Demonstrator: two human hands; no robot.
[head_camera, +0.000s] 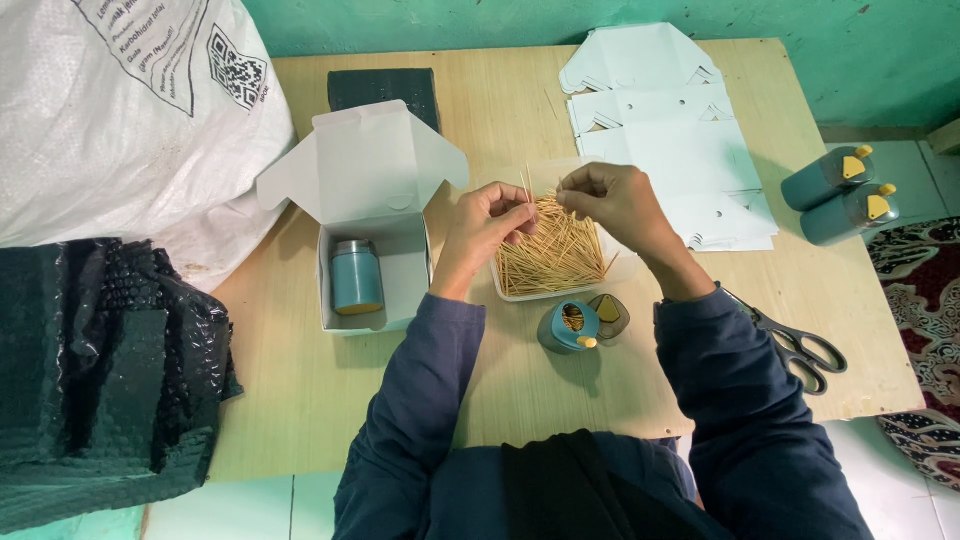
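Note:
My left hand (487, 225) and my right hand (610, 203) meet over a clear plastic tray (512, 294) full of toothpicks (552, 256). Both hands pinch toothpicks; a few stick up from my left fingers. In front of the tray lies a small teal holder (566, 328) with toothpicks in its open mouth, and its lid (609, 315) lies beside it. To the left stands an open white box (368, 215) with a teal holder (356, 277) lying inside.
Flat white box blanks (670, 125) are stacked at the table's back right. Two teal holders (838, 195) lie at the right edge, scissors (800, 347) at the front right. A dark block (384, 88) sits behind the box. A white sack (130, 110) and black bubble wrap (100, 370) crowd the left.

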